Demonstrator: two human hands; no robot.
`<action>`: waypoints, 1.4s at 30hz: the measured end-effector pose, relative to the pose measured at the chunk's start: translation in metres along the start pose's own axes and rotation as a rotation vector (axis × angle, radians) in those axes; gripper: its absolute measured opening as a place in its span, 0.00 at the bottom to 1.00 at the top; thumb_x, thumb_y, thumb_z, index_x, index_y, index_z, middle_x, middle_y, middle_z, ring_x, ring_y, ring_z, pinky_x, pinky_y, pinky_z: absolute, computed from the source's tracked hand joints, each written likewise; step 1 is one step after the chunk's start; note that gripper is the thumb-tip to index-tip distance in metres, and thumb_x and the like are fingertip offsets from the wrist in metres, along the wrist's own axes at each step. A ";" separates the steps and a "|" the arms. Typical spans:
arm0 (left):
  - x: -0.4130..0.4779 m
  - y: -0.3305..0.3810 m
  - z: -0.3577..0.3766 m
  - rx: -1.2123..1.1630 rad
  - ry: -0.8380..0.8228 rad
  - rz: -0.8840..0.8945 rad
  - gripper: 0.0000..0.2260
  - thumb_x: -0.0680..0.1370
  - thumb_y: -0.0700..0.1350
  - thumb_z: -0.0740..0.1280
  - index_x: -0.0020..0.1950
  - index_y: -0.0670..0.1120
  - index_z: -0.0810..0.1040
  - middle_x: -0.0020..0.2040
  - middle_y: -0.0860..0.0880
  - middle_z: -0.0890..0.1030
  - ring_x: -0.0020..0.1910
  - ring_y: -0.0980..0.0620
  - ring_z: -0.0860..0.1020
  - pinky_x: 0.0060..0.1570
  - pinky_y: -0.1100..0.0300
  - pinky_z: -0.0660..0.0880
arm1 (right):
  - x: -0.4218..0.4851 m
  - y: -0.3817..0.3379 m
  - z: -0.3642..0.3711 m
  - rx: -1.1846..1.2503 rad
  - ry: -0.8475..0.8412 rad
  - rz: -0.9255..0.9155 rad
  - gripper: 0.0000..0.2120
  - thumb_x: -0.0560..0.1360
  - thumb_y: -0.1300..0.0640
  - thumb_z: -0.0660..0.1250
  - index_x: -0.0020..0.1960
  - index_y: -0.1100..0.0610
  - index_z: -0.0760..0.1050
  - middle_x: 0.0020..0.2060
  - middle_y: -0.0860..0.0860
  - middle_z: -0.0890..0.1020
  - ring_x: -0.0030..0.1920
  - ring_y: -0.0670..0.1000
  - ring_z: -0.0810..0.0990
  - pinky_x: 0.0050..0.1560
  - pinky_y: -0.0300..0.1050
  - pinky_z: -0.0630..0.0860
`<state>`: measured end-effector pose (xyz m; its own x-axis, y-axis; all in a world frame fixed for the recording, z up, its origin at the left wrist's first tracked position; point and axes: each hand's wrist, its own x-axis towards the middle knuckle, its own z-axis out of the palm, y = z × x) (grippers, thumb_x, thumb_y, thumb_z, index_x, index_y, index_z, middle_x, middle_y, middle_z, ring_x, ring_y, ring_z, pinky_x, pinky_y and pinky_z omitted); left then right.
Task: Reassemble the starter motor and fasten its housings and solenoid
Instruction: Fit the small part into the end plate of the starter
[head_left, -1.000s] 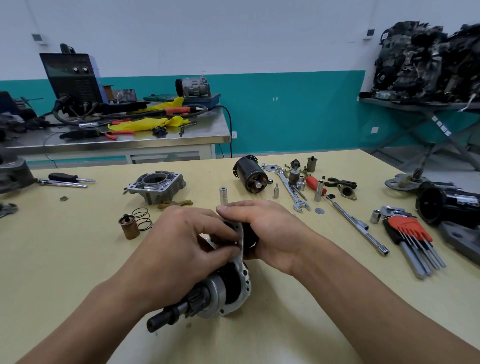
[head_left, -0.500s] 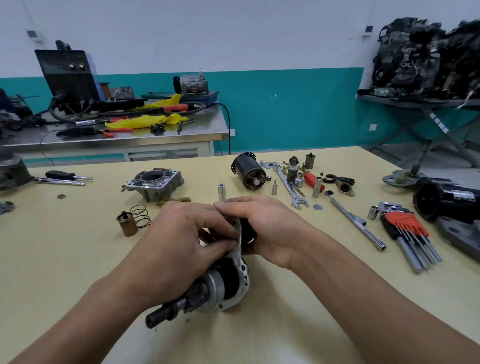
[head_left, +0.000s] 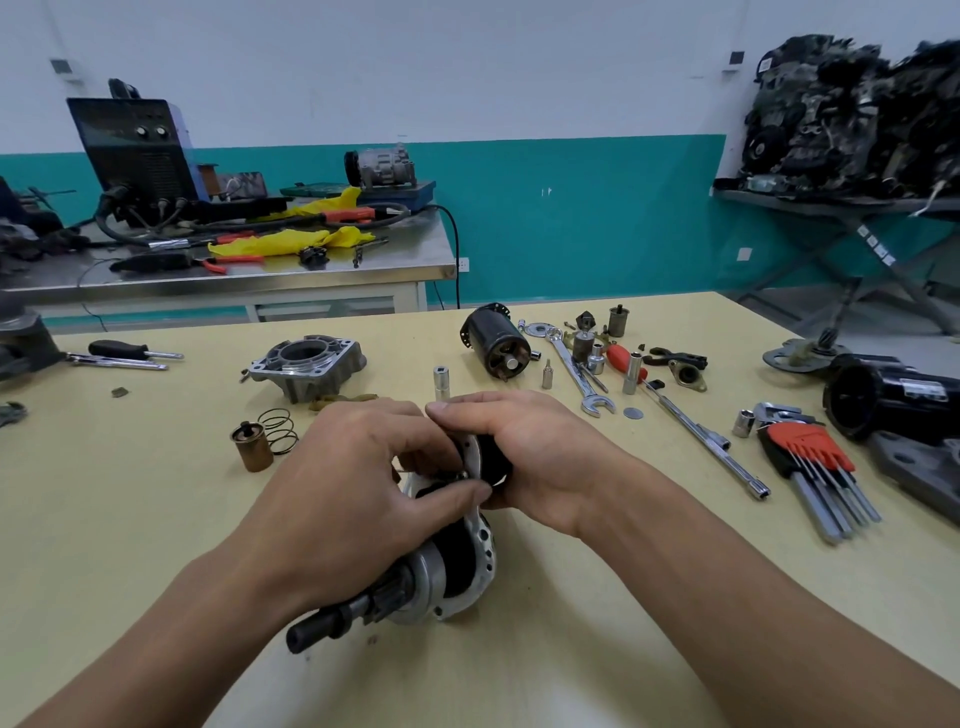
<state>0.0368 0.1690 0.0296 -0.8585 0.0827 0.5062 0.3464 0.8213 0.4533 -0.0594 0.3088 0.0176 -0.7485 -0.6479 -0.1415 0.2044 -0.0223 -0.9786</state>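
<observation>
Workbench (head_left: 130, 519) in pale yellow fills the lower view and carries nearly everything. Behind it, against the teal wall, a steel bench (head_left: 260, 275) holds a dark welding machine (head_left: 135, 150), cables and yellow cloth. To the right, a rack is heaped with black engine parts (head_left: 852, 114).

On the bench's right edge a black motor casing (head_left: 883, 400) lies on its side, open end toward the middle. The starter motor (head_left: 452, 577) lies at the centre, close to the person, its dark pinion shaft pointing toward the lower left and its silver flange upright. Both hands cover its upper half, so what sits behind the flange is mostly hidden. The left hand (head_left: 353, 478) comes over the front with fingers curled, its thumb and fingertips pinching at the flange rim — whether they hold some small part there I cannot tell. The right hand (head_left: 535, 457) wraps round the black body behind the flange, fingers curled over the top.

Past the hands, a grey aluminium housing (head_left: 306, 364) stands to the left and the black solenoid (head_left: 493, 343) lies to the right, well apart from the motor. Right of centre lie a red-holdered hex key set (head_left: 810, 457), a long extension bar (head_left: 701, 436) and an open-ended wrench (head_left: 576, 371) among loose sockets. At the left a wire spring (head_left: 278, 428) lies just beside a brass plunger (head_left: 252, 447). A small socket (head_left: 441, 382) stands upright just beyond the fingers, and a flat washer (head_left: 632, 413) lies near the wrench's jaw end.
</observation>
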 end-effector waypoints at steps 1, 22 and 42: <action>0.000 0.000 0.000 0.011 -0.005 -0.006 0.06 0.68 0.56 0.74 0.38 0.54 0.85 0.37 0.60 0.81 0.41 0.58 0.78 0.38 0.60 0.75 | 0.000 0.000 0.000 -0.001 0.006 0.001 0.04 0.76 0.56 0.71 0.43 0.54 0.84 0.42 0.56 0.86 0.42 0.55 0.84 0.41 0.48 0.79; 0.002 -0.010 0.005 -0.087 -0.015 -0.081 0.06 0.69 0.43 0.79 0.37 0.54 0.86 0.37 0.60 0.81 0.38 0.58 0.79 0.37 0.71 0.71 | 0.000 0.000 0.000 0.015 0.014 0.005 0.05 0.76 0.57 0.71 0.47 0.58 0.83 0.42 0.57 0.85 0.45 0.59 0.83 0.53 0.58 0.80; 0.006 -0.071 -0.020 -0.541 -0.557 -0.153 0.33 0.71 0.49 0.77 0.74 0.60 0.69 0.71 0.57 0.74 0.71 0.56 0.71 0.63 0.64 0.74 | 0.006 0.010 0.008 -0.106 -0.122 -0.176 0.46 0.68 0.51 0.73 0.80 0.49 0.53 0.69 0.44 0.73 0.67 0.48 0.75 0.72 0.55 0.69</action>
<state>0.0141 0.1000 0.0150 -0.9249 0.3788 0.0323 0.2221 0.4693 0.8547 -0.0563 0.2983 0.0081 -0.6836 -0.7285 0.0459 0.0052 -0.0678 -0.9977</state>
